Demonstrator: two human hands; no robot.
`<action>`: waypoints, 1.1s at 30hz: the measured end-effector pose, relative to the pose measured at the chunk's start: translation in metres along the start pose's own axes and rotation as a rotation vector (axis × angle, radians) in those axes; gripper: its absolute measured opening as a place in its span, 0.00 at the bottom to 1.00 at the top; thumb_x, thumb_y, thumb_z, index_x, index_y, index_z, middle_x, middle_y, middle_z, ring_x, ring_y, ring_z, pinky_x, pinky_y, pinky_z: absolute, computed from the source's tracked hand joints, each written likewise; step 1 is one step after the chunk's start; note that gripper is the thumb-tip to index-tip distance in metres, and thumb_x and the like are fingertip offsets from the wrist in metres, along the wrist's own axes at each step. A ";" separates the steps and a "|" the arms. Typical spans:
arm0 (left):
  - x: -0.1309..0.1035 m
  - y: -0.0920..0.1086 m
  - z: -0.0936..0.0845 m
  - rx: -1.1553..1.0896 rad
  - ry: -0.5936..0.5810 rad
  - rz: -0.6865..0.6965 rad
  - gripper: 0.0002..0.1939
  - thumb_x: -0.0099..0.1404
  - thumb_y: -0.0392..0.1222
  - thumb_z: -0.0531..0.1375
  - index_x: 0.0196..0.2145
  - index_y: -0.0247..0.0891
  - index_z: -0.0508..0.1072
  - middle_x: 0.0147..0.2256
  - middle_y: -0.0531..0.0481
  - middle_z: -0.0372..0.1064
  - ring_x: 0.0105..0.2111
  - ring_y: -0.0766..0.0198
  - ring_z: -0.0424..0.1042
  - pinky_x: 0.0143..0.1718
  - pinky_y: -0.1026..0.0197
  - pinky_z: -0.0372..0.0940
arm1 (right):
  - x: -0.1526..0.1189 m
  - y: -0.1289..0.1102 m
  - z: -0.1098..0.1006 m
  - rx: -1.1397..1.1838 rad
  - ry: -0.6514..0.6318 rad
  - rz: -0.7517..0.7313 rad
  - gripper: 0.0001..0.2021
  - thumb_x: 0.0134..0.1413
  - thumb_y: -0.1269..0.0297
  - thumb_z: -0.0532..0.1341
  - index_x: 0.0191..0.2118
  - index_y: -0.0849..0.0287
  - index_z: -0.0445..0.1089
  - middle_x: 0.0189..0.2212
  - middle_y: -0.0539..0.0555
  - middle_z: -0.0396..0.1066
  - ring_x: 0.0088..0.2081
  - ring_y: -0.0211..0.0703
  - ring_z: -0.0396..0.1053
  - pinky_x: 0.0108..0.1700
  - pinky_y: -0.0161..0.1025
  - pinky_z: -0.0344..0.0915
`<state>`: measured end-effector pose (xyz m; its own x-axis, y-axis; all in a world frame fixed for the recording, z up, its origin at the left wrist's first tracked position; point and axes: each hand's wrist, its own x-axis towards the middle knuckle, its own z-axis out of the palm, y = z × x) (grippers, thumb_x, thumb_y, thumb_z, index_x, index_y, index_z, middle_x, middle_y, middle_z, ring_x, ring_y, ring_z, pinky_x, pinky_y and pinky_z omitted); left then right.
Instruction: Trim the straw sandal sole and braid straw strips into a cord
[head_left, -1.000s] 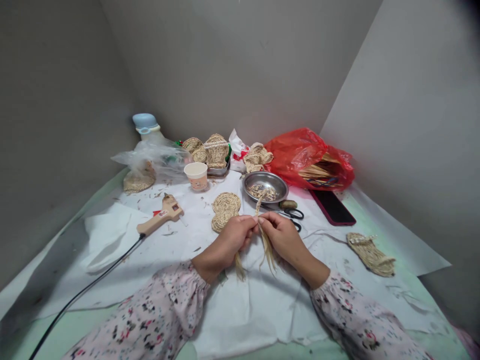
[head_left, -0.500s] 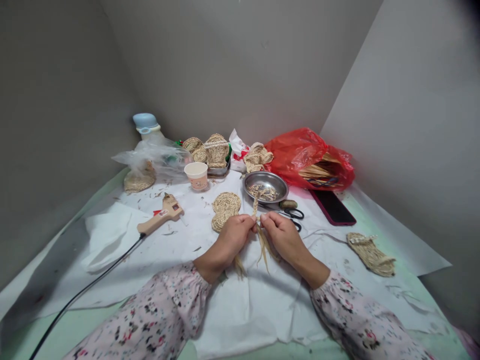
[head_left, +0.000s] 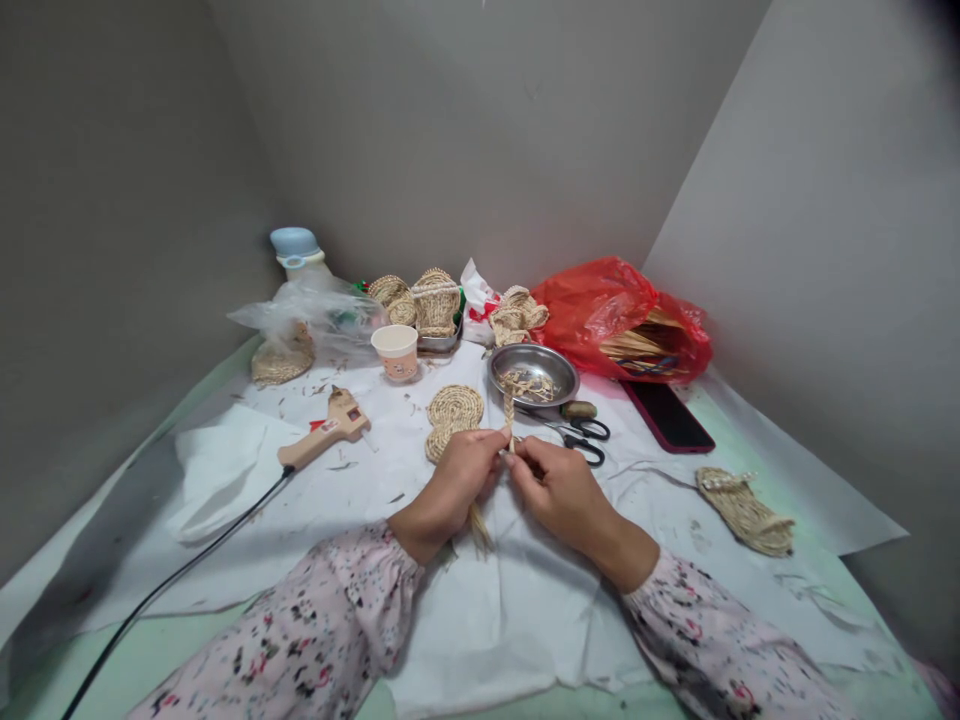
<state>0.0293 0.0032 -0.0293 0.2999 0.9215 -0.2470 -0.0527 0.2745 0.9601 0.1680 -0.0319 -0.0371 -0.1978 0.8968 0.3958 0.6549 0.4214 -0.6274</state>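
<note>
Between my hands a straw braid [head_left: 509, 408] stands up, its top in front of a metal bowl. My left hand [head_left: 466, 468] pinches the braid between thumb and finger, and loose straw ends [head_left: 478, 528] hang below that hand. My right hand [head_left: 553, 483] is closed on the braid's lower part from the other side, its fingertips touching or nearly touching the left ones. The strands in the right fingers are mostly hidden. Just beyond my left hand lies a coiled straw sole [head_left: 454, 412], flat on the white sheet.
The metal bowl [head_left: 534, 350] holds straw scraps; scissors [head_left: 585, 440] and a thread spool [head_left: 578, 410] lie beside it. A corded glue gun [head_left: 326, 430] rests left, near a paper cup [head_left: 395, 350]. Rightward are a red bag [head_left: 592, 300], a phone [head_left: 667, 415] and a straw slipper [head_left: 744, 512].
My right fingers have curled in closer under the left thumb, and the loose strands that hung between my hands are now out of sight. My left hand has hardly moved.
</note>
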 end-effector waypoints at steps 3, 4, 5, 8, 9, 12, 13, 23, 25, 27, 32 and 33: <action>-0.001 0.003 0.001 -0.052 0.002 -0.008 0.17 0.58 0.49 0.59 0.19 0.39 0.58 0.14 0.62 0.47 0.13 0.75 0.43 0.15 0.66 0.36 | -0.002 0.001 0.001 -0.046 -0.047 -0.040 0.07 0.59 0.67 0.53 0.33 0.59 0.67 0.27 0.52 0.70 0.29 0.39 0.67 0.33 0.34 0.58; -0.001 0.004 0.001 -0.067 0.003 -0.011 0.17 0.57 0.49 0.60 0.19 0.38 0.59 0.14 0.62 0.47 0.13 0.75 0.43 0.15 0.66 0.36 | -0.002 0.001 0.001 -0.058 -0.055 -0.047 0.08 0.60 0.68 0.53 0.34 0.59 0.67 0.28 0.52 0.70 0.29 0.39 0.67 0.34 0.34 0.58; -0.002 0.005 0.001 -0.078 0.005 -0.013 0.17 0.57 0.48 0.60 0.19 0.38 0.59 0.14 0.62 0.46 0.13 0.75 0.43 0.15 0.66 0.36 | -0.002 0.000 0.001 -0.069 -0.059 -0.053 0.08 0.60 0.68 0.52 0.34 0.59 0.68 0.28 0.52 0.71 0.30 0.40 0.68 0.34 0.34 0.58; -0.003 0.006 0.002 -0.087 0.007 -0.007 0.17 0.56 0.48 0.61 0.19 0.38 0.59 0.14 0.62 0.46 0.13 0.75 0.42 0.15 0.66 0.35 | -0.003 -0.002 0.001 -0.089 -0.062 -0.079 0.07 0.59 0.69 0.53 0.35 0.58 0.68 0.29 0.53 0.71 0.30 0.40 0.68 0.34 0.35 0.58; -0.003 0.006 0.001 -0.089 0.005 -0.004 0.17 0.56 0.48 0.61 0.19 0.37 0.60 0.14 0.62 0.46 0.13 0.75 0.42 0.15 0.67 0.35 | -0.004 -0.003 0.001 -0.088 -0.062 -0.086 0.07 0.58 0.69 0.53 0.34 0.58 0.68 0.29 0.53 0.71 0.29 0.40 0.68 0.34 0.35 0.58; -0.002 0.005 0.000 -0.101 0.002 -0.011 0.15 0.57 0.49 0.60 0.22 0.36 0.65 0.14 0.62 0.47 0.13 0.75 0.42 0.15 0.67 0.35 | -0.004 -0.006 0.000 -0.046 -0.037 -0.082 0.07 0.58 0.67 0.55 0.31 0.58 0.68 0.27 0.52 0.70 0.28 0.40 0.66 0.33 0.35 0.57; -0.002 0.005 -0.001 -0.105 0.001 -0.015 0.15 0.58 0.50 0.60 0.23 0.35 0.66 0.14 0.62 0.47 0.13 0.75 0.42 0.15 0.67 0.35 | -0.003 -0.007 -0.001 -0.015 -0.005 -0.061 0.08 0.58 0.65 0.55 0.29 0.58 0.68 0.25 0.51 0.69 0.27 0.39 0.65 0.32 0.35 0.57; -0.009 0.009 0.007 -0.025 -0.179 -0.075 0.16 0.58 0.51 0.59 0.23 0.36 0.64 0.15 0.63 0.44 0.15 0.75 0.40 0.17 0.66 0.36 | 0.013 0.011 -0.010 0.384 0.280 0.290 0.13 0.56 0.54 0.57 0.30 0.59 0.71 0.26 0.50 0.67 0.30 0.41 0.63 0.34 0.36 0.59; -0.009 0.007 0.007 0.001 -0.207 -0.072 0.16 0.58 0.52 0.59 0.24 0.36 0.64 0.16 0.63 0.44 0.15 0.74 0.40 0.17 0.66 0.36 | 0.013 0.012 -0.009 0.405 0.242 0.296 0.14 0.56 0.54 0.58 0.28 0.59 0.70 0.26 0.51 0.68 0.30 0.41 0.63 0.34 0.36 0.59; -0.008 0.005 0.005 0.022 -0.242 -0.066 0.16 0.58 0.53 0.58 0.24 0.37 0.63 0.16 0.62 0.44 0.16 0.74 0.41 0.17 0.66 0.36 | 0.013 0.013 -0.008 0.426 0.216 0.313 0.15 0.55 0.54 0.58 0.26 0.59 0.69 0.24 0.50 0.67 0.28 0.40 0.62 0.32 0.35 0.58; -0.008 0.005 0.002 0.091 -0.358 -0.071 0.19 0.60 0.55 0.56 0.22 0.39 0.59 0.18 0.61 0.45 0.18 0.72 0.41 0.19 0.64 0.36 | 0.012 0.016 -0.005 0.639 0.152 0.422 0.18 0.52 0.50 0.60 0.22 0.59 0.64 0.16 0.44 0.55 0.20 0.34 0.52 0.23 0.34 0.50; -0.009 0.006 0.003 0.108 -0.372 -0.077 0.19 0.60 0.55 0.56 0.22 0.39 0.59 0.18 0.61 0.45 0.18 0.72 0.41 0.20 0.63 0.36 | 0.012 0.016 -0.005 0.718 0.130 0.447 0.18 0.51 0.50 0.61 0.22 0.58 0.63 0.16 0.44 0.54 0.19 0.33 0.51 0.22 0.33 0.49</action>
<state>0.0287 -0.0041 -0.0212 0.6249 0.7313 -0.2735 0.0780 0.2900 0.9538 0.1796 -0.0148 -0.0393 0.0831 0.9949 0.0566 0.0222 0.0549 -0.9982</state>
